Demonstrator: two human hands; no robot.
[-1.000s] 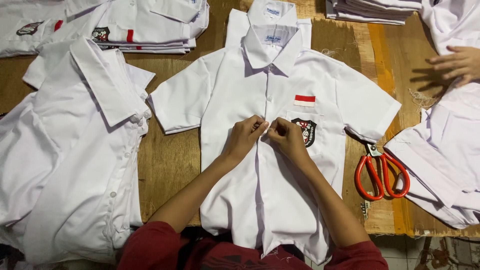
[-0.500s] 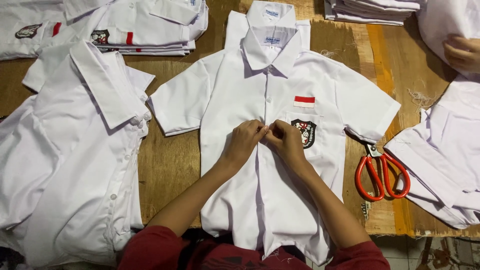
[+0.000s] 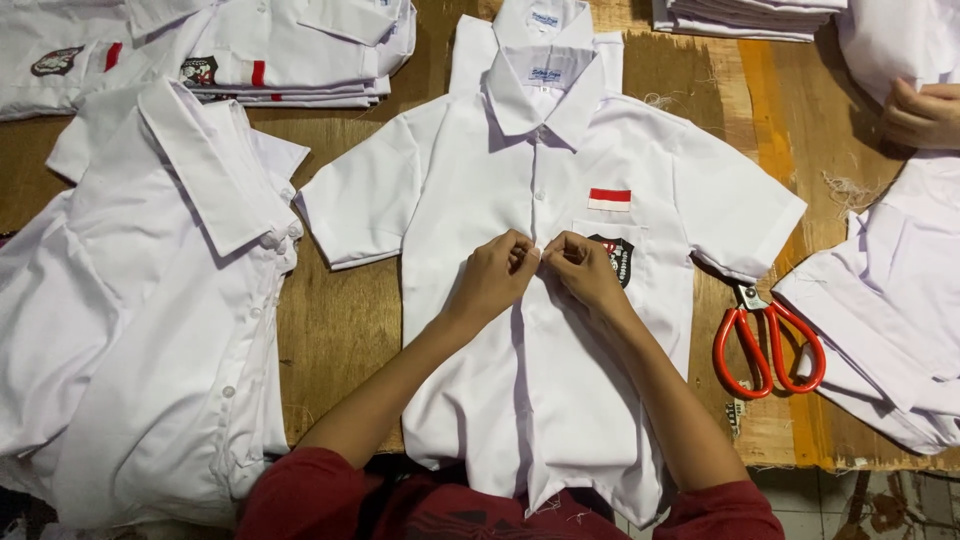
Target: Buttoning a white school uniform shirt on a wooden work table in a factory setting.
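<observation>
The fingers (image 3: pixel 522 252) of both hands are pinched shut on the front placket of the white short-sleeved cotton school shirt (image 3: pixel 470 190), meeting at its centre line about chest height; the left hand (image 3: pixel 495 280) nips the cloth from one side and the right hand (image 3: pixel 585 268) from the other, thumbs and forefingers nearly touching, so neither is nearer than the other. The shirt lies flat and face up on the brown plywood counter (image 3: pixel 340 320), collar away from the person, hem towards them, its long axis running straight along the button line under the fingers. Just beside the right hand sits a dark shield-shaped badge (image 3: pixel 622 258) on the chest pocket, with a small red-and-white striped patch (image 3: pixel 609 199) above it. The fabric looks smooth, thin and crisp. To the right, a pair of orange-handled scissors (image 3: pixel 765 345) rests on the counter near the sleeve. An unbuttoned white shirt (image 3: pixel 150 300) sprawls to the left, folded white shirts (image 3: pixel 290 60) are stacked beyond, and another person's hand (image 3: pixel 920 115) rests on white cloth at the far right
</observation>
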